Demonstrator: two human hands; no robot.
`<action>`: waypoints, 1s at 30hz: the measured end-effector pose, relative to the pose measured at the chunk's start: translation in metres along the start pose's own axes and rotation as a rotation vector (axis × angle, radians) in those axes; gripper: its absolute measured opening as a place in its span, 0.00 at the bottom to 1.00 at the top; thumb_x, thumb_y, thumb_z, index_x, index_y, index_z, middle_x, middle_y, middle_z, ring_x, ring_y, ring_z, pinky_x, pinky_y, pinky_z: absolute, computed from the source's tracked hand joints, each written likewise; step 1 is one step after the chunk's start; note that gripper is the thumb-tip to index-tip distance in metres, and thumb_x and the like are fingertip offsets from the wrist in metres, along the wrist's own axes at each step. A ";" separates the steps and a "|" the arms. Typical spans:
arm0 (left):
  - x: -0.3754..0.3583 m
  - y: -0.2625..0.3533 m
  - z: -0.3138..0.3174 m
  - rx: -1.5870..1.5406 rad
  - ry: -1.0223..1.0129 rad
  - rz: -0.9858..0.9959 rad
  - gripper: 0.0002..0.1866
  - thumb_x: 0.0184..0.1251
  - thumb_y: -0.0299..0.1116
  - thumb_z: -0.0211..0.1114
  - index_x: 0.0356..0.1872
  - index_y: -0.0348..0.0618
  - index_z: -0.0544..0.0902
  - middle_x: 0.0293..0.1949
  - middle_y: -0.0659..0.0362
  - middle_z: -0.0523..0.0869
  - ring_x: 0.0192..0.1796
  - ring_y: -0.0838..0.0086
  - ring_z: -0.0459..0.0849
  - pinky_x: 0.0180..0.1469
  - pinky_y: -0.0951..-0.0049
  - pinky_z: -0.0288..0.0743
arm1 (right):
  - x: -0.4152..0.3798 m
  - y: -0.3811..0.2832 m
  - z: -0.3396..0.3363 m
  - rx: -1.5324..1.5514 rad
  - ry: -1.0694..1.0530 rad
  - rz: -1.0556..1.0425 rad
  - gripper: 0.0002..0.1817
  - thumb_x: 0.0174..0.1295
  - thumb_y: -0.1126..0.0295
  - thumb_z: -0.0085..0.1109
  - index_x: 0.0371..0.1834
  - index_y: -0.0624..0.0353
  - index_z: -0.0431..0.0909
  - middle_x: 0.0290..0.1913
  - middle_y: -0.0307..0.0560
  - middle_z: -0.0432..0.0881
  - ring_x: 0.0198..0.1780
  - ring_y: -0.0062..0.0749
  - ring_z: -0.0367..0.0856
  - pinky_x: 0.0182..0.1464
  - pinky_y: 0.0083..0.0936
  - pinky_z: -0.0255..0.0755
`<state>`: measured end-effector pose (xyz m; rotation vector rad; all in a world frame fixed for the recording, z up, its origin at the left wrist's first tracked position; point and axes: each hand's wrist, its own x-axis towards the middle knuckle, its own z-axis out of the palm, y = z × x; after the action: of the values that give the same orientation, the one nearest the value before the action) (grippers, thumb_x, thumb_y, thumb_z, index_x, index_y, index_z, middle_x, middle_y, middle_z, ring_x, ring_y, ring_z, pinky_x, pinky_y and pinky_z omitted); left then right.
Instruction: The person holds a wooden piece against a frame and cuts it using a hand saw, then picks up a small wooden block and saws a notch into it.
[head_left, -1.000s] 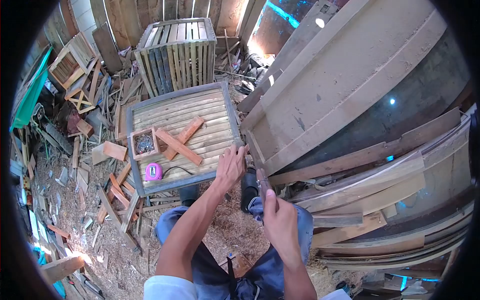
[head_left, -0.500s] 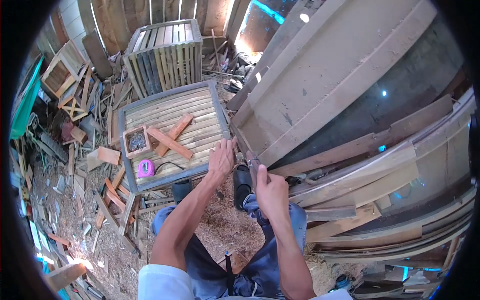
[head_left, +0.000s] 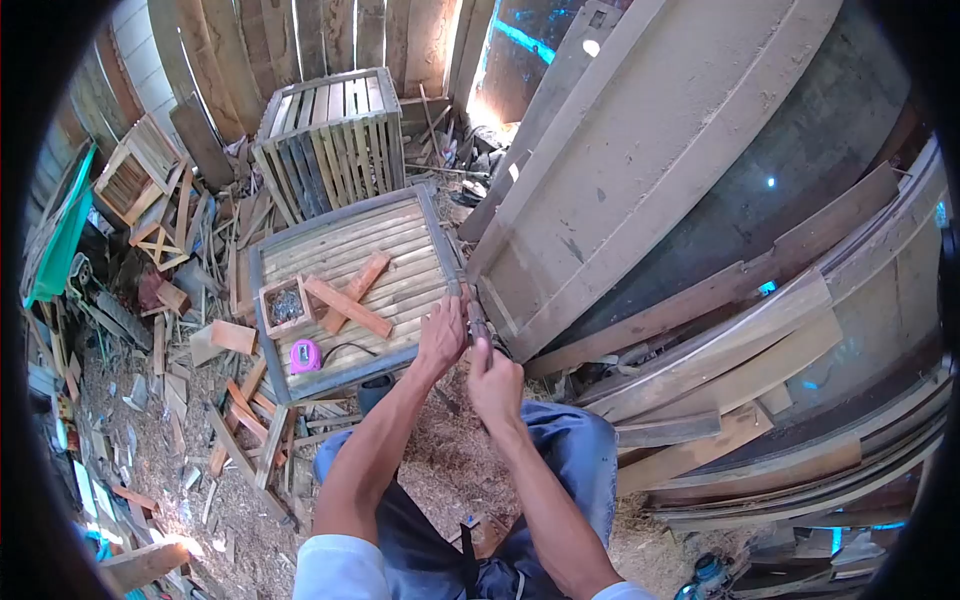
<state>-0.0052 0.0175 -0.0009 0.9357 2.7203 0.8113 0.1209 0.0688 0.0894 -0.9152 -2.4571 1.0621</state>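
A low slatted wooden panel [head_left: 400, 225] with a grey frame lies before me. My left hand [head_left: 441, 333] is at its right rail, fingers bent together at the edge; what they pinch is too small to make out. My right hand [head_left: 496, 385] is closed around a dark, narrow hand tool [head_left: 478, 325], its far end close beside my left fingertips. On the slats, two reddish wood pieces [head_left: 350, 307] lie crossed. Left of them sits a small wooden box [head_left: 285, 306] of nails or similar bits of metal. A pink tape measure [head_left: 305, 355] rests near the front rail.
Behind the panel stands a slatted crate [head_left: 335, 150]. A large wooden board structure [head_left: 640, 160] leans close on the right, above stacked planks [head_left: 740, 380]. Scrap wood [head_left: 240, 430] litters the sawdust-covered floor on the left. My knees are just below my hands.
My right hand has moved left and inward, bringing the tool up against the panel's right rail beside my left hand. The view has shifted slightly.
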 end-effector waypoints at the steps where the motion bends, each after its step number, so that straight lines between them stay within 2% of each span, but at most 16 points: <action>1: 0.003 0.000 -0.003 0.003 -0.028 -0.008 0.24 0.70 0.42 0.54 0.63 0.43 0.67 0.49 0.51 0.74 0.49 0.53 0.77 0.46 0.47 0.74 | 0.000 0.014 -0.002 0.040 0.013 -0.032 0.26 0.72 0.56 0.47 0.29 0.70 0.81 0.23 0.69 0.78 0.28 0.62 0.82 0.32 0.49 0.71; 2: 0.000 -0.002 -0.006 0.011 0.025 0.093 0.23 0.71 0.40 0.54 0.62 0.42 0.67 0.48 0.50 0.75 0.48 0.52 0.78 0.46 0.49 0.74 | -0.002 0.028 -0.001 0.149 0.048 -0.063 0.26 0.73 0.56 0.47 0.28 0.70 0.80 0.22 0.67 0.76 0.25 0.57 0.80 0.31 0.47 0.69; 3: -0.004 -0.006 -0.007 0.007 0.028 0.089 0.22 0.70 0.39 0.55 0.62 0.42 0.67 0.48 0.49 0.75 0.48 0.51 0.79 0.46 0.49 0.74 | -0.006 0.039 0.001 0.261 0.077 -0.087 0.26 0.74 0.57 0.46 0.27 0.69 0.79 0.20 0.65 0.75 0.22 0.52 0.78 0.29 0.44 0.68; 5: -0.007 -0.009 -0.004 0.001 0.036 0.072 0.22 0.70 0.38 0.55 0.61 0.42 0.68 0.47 0.49 0.76 0.47 0.50 0.79 0.46 0.49 0.74 | -0.010 0.057 0.009 0.237 0.014 -0.062 0.28 0.75 0.55 0.45 0.20 0.67 0.74 0.13 0.49 0.71 0.17 0.33 0.72 0.24 0.34 0.65; 8: -0.009 -0.005 -0.008 -0.013 0.048 0.084 0.20 0.69 0.35 0.55 0.60 0.42 0.69 0.45 0.48 0.76 0.46 0.50 0.79 0.47 0.49 0.74 | -0.012 0.080 0.018 0.436 -0.049 0.051 0.31 0.76 0.52 0.44 0.14 0.59 0.68 0.12 0.34 0.66 0.15 0.18 0.65 0.19 0.25 0.58; 10: -0.007 -0.003 -0.010 -0.031 0.038 0.092 0.20 0.69 0.35 0.55 0.59 0.42 0.69 0.44 0.48 0.76 0.46 0.51 0.79 0.47 0.50 0.74 | -0.006 0.066 0.004 0.341 -0.089 0.058 0.26 0.75 0.54 0.45 0.27 0.65 0.76 0.17 0.52 0.70 0.18 0.36 0.69 0.25 0.34 0.64; 11: -0.007 -0.004 -0.011 -0.051 0.056 0.103 0.17 0.68 0.34 0.56 0.55 0.40 0.69 0.43 0.46 0.76 0.45 0.49 0.79 0.45 0.49 0.73 | -0.001 0.053 -0.005 0.299 -0.109 0.061 0.25 0.74 0.55 0.46 0.33 0.69 0.80 0.19 0.61 0.73 0.20 0.45 0.71 0.29 0.39 0.66; 13: -0.007 -0.003 -0.014 -0.088 0.093 0.123 0.13 0.66 0.32 0.57 0.47 0.35 0.68 0.39 0.43 0.76 0.43 0.45 0.78 0.42 0.48 0.73 | 0.013 0.024 -0.028 0.200 -0.196 0.084 0.27 0.74 0.53 0.45 0.34 0.68 0.82 0.19 0.60 0.74 0.21 0.46 0.75 0.31 0.39 0.68; 15: -0.005 -0.005 -0.005 -0.022 0.040 0.060 0.18 0.68 0.34 0.55 0.57 0.41 0.68 0.43 0.46 0.76 0.45 0.49 0.79 0.45 0.51 0.74 | 0.024 -0.001 -0.044 0.184 -0.231 0.130 0.28 0.74 0.51 0.45 0.34 0.68 0.83 0.19 0.59 0.75 0.21 0.45 0.74 0.32 0.39 0.69; 16: -0.005 -0.007 -0.002 0.010 0.015 0.031 0.21 0.69 0.34 0.54 0.62 0.44 0.68 0.44 0.48 0.75 0.46 0.52 0.80 0.46 0.52 0.74 | 0.029 0.004 -0.044 0.236 -0.245 0.259 0.28 0.74 0.51 0.44 0.33 0.68 0.82 0.21 0.62 0.77 0.24 0.53 0.78 0.34 0.43 0.70; 20: -0.010 -0.002 -0.003 0.046 0.072 0.104 0.21 0.69 0.34 0.54 0.62 0.45 0.68 0.44 0.49 0.76 0.46 0.52 0.80 0.46 0.52 0.75 | 0.019 -0.009 -0.046 0.029 -0.144 0.032 0.28 0.73 0.53 0.45 0.30 0.70 0.81 0.26 0.69 0.79 0.36 0.67 0.80 0.38 0.50 0.70; 23: -0.010 0.000 -0.012 0.030 0.030 0.078 0.22 0.69 0.34 0.54 0.63 0.46 0.68 0.45 0.49 0.76 0.46 0.52 0.81 0.46 0.52 0.75 | 0.027 0.001 -0.046 -0.013 -0.130 -0.042 0.30 0.73 0.51 0.46 0.29 0.72 0.78 0.19 0.63 0.75 0.23 0.50 0.77 0.32 0.43 0.68; 24: -0.011 -0.001 -0.012 0.033 0.034 0.085 0.22 0.69 0.33 0.54 0.63 0.46 0.68 0.45 0.49 0.76 0.46 0.52 0.81 0.46 0.52 0.75 | 0.034 -0.001 -0.054 -0.011 -0.189 -0.009 0.30 0.73 0.51 0.47 0.30 0.73 0.79 0.20 0.67 0.74 0.24 0.59 0.77 0.32 0.44 0.68; 25: -0.012 -0.002 -0.010 0.034 0.041 0.096 0.22 0.69 0.33 0.54 0.64 0.46 0.67 0.45 0.49 0.76 0.46 0.52 0.81 0.46 0.52 0.75 | 0.040 -0.004 -0.061 -0.009 -0.207 -0.006 0.30 0.72 0.51 0.47 0.29 0.72 0.79 0.20 0.68 0.73 0.24 0.59 0.77 0.31 0.44 0.68; 28: -0.010 -0.007 -0.003 0.045 0.008 0.095 0.23 0.69 0.33 0.54 0.65 0.46 0.67 0.46 0.49 0.76 0.46 0.52 0.81 0.47 0.52 0.75 | 0.064 0.001 -0.082 -0.230 -0.189 -0.144 0.31 0.73 0.50 0.47 0.27 0.72 0.78 0.17 0.62 0.72 0.21 0.46 0.76 0.30 0.43 0.67; 30: -0.015 -0.002 -0.006 0.056 0.067 0.134 0.18 0.65 0.31 0.57 0.55 0.39 0.68 0.43 0.47 0.76 0.43 0.51 0.80 0.43 0.52 0.75 | 0.083 0.024 -0.090 -0.283 -0.193 -0.166 0.32 0.72 0.49 0.48 0.25 0.71 0.78 0.15 0.57 0.72 0.20 0.39 0.76 0.29 0.41 0.67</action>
<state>0.0036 0.0048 0.0031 1.1334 2.7745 0.8073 0.1145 0.1849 0.1347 -0.6952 -2.8395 0.7930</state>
